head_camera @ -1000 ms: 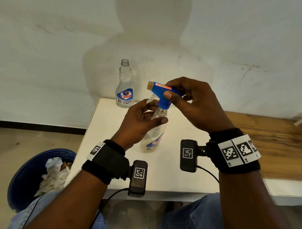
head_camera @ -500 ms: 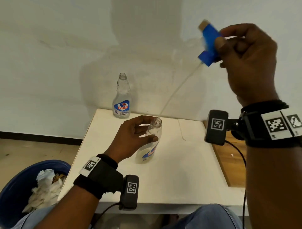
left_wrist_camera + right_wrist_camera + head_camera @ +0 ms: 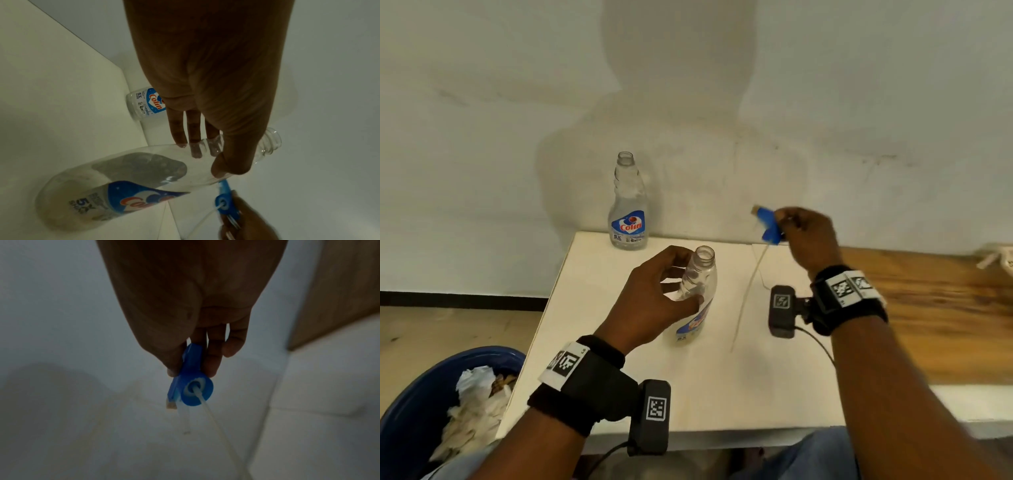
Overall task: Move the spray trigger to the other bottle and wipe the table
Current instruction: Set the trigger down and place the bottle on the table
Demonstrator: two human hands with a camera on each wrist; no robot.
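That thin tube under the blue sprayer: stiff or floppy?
Probably bendy: the tube hangs from the spray trigger in the right hand in a slight curve. It looks thin and light, so it likely sways when moved.

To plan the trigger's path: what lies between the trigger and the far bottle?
In the head view, nothing: only bare wall and table edge lie between the trigger in the right hand and the far bottle.
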